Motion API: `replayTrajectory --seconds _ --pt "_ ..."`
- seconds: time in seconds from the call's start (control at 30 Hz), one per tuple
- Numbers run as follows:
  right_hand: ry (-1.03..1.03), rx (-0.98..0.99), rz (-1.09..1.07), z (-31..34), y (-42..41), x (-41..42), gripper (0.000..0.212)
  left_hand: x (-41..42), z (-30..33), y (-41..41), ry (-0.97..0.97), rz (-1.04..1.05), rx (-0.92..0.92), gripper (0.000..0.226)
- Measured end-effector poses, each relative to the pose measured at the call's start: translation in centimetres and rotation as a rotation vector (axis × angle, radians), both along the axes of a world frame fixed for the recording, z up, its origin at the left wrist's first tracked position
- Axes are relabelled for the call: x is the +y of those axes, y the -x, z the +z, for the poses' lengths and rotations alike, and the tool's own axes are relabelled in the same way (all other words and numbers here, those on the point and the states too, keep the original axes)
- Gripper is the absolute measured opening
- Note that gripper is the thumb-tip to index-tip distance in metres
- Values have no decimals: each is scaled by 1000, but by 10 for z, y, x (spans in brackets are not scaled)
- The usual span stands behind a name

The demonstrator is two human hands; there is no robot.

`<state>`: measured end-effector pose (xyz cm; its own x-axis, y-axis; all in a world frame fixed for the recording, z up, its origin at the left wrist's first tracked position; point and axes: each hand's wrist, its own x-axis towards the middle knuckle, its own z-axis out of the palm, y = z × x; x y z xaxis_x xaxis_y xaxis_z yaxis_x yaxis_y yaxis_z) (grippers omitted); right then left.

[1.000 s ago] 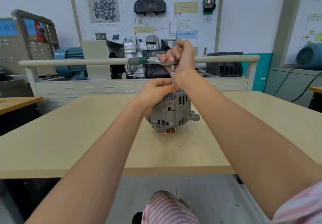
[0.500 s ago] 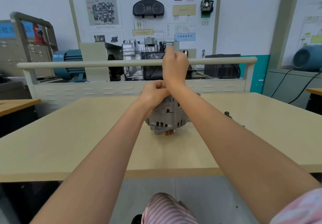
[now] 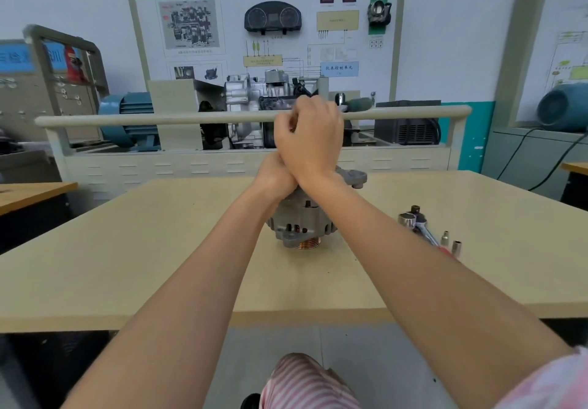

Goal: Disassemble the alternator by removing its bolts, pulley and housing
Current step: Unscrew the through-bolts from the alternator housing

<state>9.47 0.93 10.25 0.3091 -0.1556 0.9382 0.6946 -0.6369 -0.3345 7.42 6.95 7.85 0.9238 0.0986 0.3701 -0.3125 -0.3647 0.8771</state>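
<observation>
Grey alternator (image 3: 302,217) mid-table (image 3: 159,249) — edges far

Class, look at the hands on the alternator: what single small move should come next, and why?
Probably another swing of the T-handle wrench. The right hand grips it above the alternator, which stands on its pulley with the housing unopened, while the left hand steadies the top. The bolt itself is hidden, so this is a judgement.

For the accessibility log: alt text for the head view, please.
Right hand grips a green-handled tool above a grey alternator standing on a beige table, while the left hand steadies the alternator's top. A ratchet and sockets lie to the right.
</observation>
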Motion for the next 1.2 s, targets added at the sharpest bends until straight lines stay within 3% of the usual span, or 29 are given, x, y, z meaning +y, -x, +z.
replayTrajectory --seconds 0.03,0.1,0.27,0.4,0.53,0.6,0.7,0.77,1.03,1.13,1.2 --pt "39 9 -104 1 0 1 23 0 -1 0 5 8 -3 29" --pt "-34 92 -32 7 -2 -5 32 -2 -2 0 3 8 -16 29" --pt "-572 395 941 30 -6 -18 52 1 -1 2 43 -130 6 9" --pt "-741 584 1289 35 -11 -21 60 2 -2 3 61 -150 12 14" --pt "-793 520 1148 31 -6 -20 52 -2 -2 3 70 -108 -9 14" --pt "-554 357 790 23 -3 -16 46 -1 -3 1 73 -101 -11 8" --pt "12 14 82 0 -1 -9 27 -1 -3 0 62 -18 -24 29" --pt "23 -6 -49 -1 2 -7 27 -2 -4 1 38 14 -30 33" --pt "-714 471 996 31 -5 -22 54 1 -4 1 87 -133 -30 9" --pt "-758 503 1088 32 -7 -22 59 1 -5 -1 94 -123 -27 10" --pt "-689 445 953 28 -3 -15 55 1 -6 -1 107 -117 -29 9"
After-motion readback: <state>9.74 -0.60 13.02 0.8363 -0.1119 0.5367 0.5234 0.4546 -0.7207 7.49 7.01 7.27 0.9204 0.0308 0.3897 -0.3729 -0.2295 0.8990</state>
